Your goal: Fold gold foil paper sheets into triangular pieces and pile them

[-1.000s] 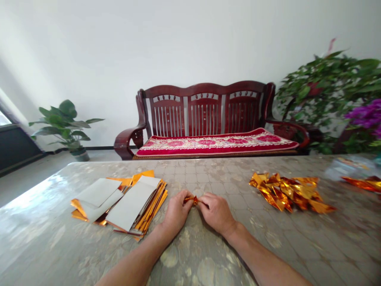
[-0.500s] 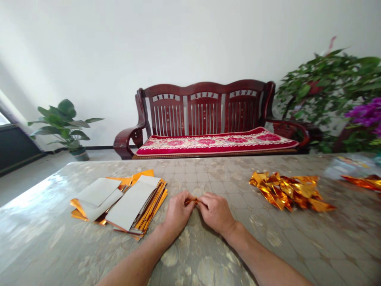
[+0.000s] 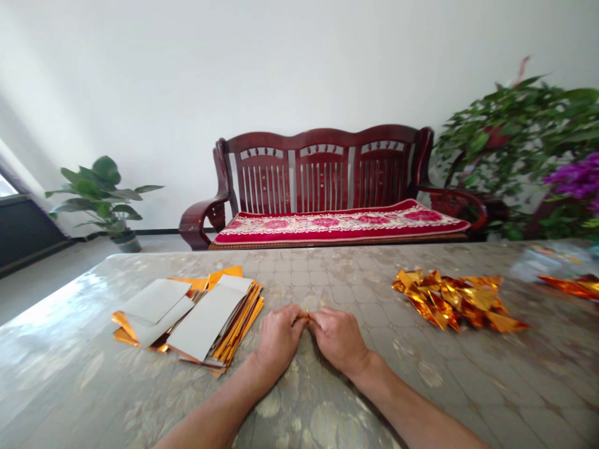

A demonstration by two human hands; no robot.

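Observation:
My left hand [image 3: 279,337] and my right hand [image 3: 340,338] meet at the middle of the table, fingertips pinched from either side on a small piece of gold foil paper [image 3: 307,316]. Most of that piece is hidden behind the fingers. Left of my hands lies a stack of foil paper sheets [image 3: 206,324], pale backs up, with orange-gold edges showing. A pile of folded gold foil pieces [image 3: 453,299] rests on the right.
A patterned cover lies on the table [image 3: 299,405]. At the right edge are a clear plastic bag [image 3: 552,260] and more foil [image 3: 573,287]. Beyond the table stands a wooden bench [image 3: 322,168] with a red floral cushion [image 3: 341,226]. Potted plants [image 3: 105,193] flank it.
Both hands have come slightly closer together and a little nearer to me, still pinching the foil piece. Less of the foil shows between the fingers now.

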